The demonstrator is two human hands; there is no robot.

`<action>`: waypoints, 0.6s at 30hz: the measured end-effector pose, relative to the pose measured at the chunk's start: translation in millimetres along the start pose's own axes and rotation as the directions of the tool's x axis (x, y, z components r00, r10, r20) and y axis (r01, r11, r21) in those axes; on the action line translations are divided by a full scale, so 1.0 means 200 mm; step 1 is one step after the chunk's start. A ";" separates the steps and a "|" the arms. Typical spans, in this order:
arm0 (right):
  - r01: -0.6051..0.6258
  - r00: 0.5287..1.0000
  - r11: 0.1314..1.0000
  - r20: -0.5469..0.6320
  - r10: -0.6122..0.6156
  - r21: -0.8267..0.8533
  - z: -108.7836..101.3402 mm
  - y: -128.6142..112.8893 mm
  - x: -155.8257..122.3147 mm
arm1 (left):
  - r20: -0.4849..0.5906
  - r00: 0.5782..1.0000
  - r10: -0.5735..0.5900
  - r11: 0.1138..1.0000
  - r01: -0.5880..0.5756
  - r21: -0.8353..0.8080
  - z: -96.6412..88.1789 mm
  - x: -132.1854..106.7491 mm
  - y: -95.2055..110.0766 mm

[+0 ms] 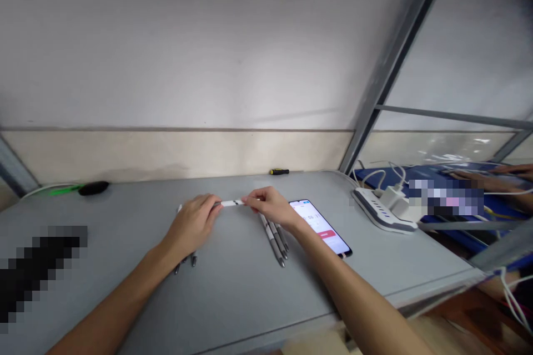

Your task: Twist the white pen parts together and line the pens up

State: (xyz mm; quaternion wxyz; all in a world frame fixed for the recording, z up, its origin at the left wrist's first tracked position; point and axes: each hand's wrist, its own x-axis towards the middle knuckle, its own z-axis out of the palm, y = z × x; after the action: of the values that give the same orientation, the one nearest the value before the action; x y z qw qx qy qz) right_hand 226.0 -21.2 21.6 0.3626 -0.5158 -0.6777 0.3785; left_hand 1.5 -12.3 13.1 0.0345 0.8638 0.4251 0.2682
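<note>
A white and grey pen [230,203] is held level just above the grey desk, between my two hands. My left hand [192,223] is closed around one end of it, and the fingers of my right hand [266,203] pinch the other end. Several grey and white pens [275,238] lie side by side under and in front of my right hand. Below my left wrist, dark pen tips [194,259] stick out; the rest of those pieces is mostly hidden by the hand.
A lit phone [322,227] lies right of the pens. Farther right sits a white power strip [383,211] with plugs and cables. A yellow and black screwdriver [280,171] lies by the wall, and a black object [94,188] at back left. Another person's hands [478,180] are at far right.
</note>
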 end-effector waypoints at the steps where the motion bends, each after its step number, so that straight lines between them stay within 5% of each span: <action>1: -0.040 0.998 0.997 0.043 0.037 0.069 -0.01 0.00 0.00 | -0.014 1.000 0.014 1.000 -0.014 0.007 0.00 0.00 -0.01; 6: -0.204 0.958 0.939 0.252 0.134 0.276 -0.02 0.00 0.00 | -0.035 0.998 0.043 0.997 -0.041 0.059 0.01 0.00 -0.01; 10: -0.192 0.954 0.916 0.287 0.089 0.351 0.00 0.01 0.01 | -0.008 0.998 0.057 0.989 -0.055 0.140 -0.01 0.00 0.00; 13: -0.053 0.976 0.952 0.218 -0.015 0.301 0.02 0.00 0.00 | -0.027 0.999 0.017 0.989 -0.013 0.144 -0.03 0.00 0.01; 18: 0.259 0.966 0.964 -0.015 -0.260 -0.056 0.03 -0.03 -0.01 | 0.044 0.990 -0.134 0.991 0.135 -0.009 -0.03 0.00 0.01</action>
State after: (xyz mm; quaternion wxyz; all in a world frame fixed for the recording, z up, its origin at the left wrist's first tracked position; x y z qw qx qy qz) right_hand 217.8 -26.2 23.8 0.4024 -0.4364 -0.7452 0.3037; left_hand -0.1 -14.0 18.5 0.0669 0.8385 0.4800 0.2490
